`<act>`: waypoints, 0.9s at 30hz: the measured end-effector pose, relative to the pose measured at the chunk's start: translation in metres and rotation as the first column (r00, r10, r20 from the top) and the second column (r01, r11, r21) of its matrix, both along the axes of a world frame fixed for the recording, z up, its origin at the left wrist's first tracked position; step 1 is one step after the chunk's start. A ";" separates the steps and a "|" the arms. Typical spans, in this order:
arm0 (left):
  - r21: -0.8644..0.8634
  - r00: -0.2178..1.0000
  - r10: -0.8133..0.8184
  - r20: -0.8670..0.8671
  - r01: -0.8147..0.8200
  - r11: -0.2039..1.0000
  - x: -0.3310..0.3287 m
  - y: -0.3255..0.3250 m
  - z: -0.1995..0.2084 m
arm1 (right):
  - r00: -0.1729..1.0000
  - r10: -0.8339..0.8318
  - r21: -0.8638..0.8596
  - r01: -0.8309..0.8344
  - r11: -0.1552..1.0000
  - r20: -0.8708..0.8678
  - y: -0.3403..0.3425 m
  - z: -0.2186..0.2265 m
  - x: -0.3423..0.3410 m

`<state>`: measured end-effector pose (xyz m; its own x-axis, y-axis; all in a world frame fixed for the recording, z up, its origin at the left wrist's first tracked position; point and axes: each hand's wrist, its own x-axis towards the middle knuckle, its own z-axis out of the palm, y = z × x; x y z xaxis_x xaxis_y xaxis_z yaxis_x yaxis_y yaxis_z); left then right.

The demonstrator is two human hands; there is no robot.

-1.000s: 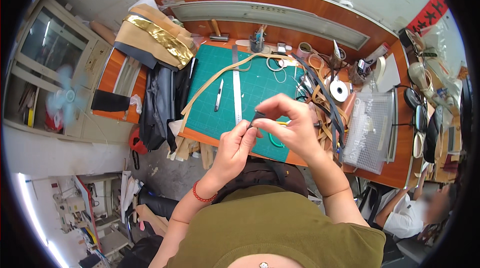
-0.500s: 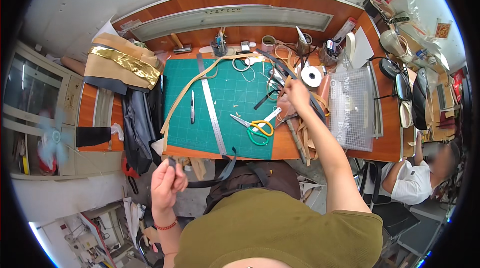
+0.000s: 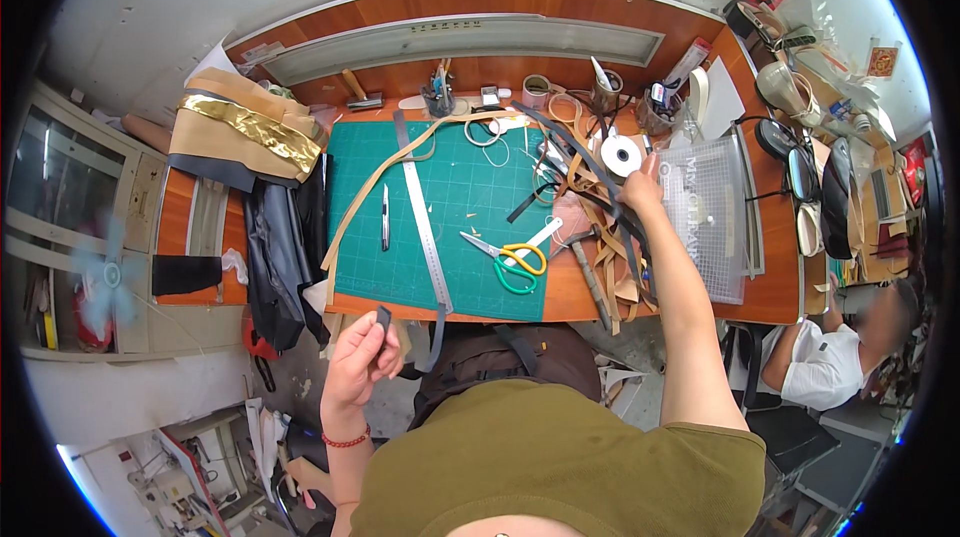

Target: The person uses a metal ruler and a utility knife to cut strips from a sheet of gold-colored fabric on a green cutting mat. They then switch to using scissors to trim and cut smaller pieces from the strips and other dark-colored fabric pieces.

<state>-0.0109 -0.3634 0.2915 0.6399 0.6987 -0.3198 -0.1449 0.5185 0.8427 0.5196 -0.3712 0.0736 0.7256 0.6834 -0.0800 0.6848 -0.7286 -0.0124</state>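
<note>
- Left hand, just off the near left edge of the tabletop: thumb and fingers pinch the end of a dark strap, its tip showing above them, likely because so narrow a piece needs a fingertip grip.
- A dark length droops over the near edge, right of that hand; it looks like the same strap, hanging because nothing supports it.
- Right hand, reaching far right beside a white spool, above tangled strips; I cannot tell whether its fingers hold anything.
- Green mat, probably there to protect the wood: a ruler and scissors lie on it, seemingly for easy reach.
- Hammer right of the scissors, handle toward the near edge, seemingly handy for grasping.
</note>
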 end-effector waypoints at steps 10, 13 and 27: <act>-0.330 0.967 -0.070 0.244 0.151 0.932 0.034 -0.010 -0.034 | 0.891 0.244 0.419 -0.067 0.905 -0.384 0.012 0.064 -0.016; -0.277 0.956 -0.122 0.268 0.197 0.940 0.039 -0.007 -0.031 | 0.973 0.105 0.153 -0.074 0.985 -0.205 -0.006 0.011 -0.003; -0.287 0.946 -0.095 0.310 0.188 0.939 0.058 0.004 -0.035 | -0.126 0.541 0.472 0.354 0.808 -0.832 -0.016 0.180 -0.050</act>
<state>0.0471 -0.3589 0.2567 0.8212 0.4903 -0.2920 -0.2622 0.7786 0.5701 0.4696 -0.3871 0.2540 0.0764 0.9632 -0.2577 -0.3551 -0.2152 -0.9097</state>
